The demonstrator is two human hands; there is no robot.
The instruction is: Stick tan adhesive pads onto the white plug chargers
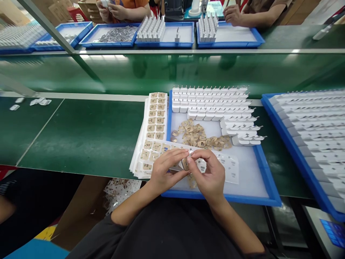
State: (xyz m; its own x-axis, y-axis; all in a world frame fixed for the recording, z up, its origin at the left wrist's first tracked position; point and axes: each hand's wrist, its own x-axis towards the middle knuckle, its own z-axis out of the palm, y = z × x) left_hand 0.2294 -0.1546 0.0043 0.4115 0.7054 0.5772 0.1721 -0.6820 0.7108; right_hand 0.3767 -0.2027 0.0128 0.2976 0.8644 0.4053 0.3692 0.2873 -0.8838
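Over the near part of a blue-rimmed tray (265, 169), my left hand (168, 167) and my right hand (208, 171) meet at a small white piece with a tan face (185, 164). Fingers of both hands pinch it from either side. Beneath them lies a partly used sticker sheet (229, 169), clear at its right end. A pile of loose tan pieces (196, 135) rests in the tray just beyond my hands. Rows of white plug housings (210, 100) with metal pins fill the tray's far side. Stacked sticker sheets (155, 117) stand along the tray's left edge.
Another blue tray (292, 144) of white housings is on the right. Several white pieces (40, 101) lie at the far left. Beyond the green divider (167, 72), more blue trays (226, 44) line a bench where two people's hands show. A cardboard box (81, 212) sits below left.
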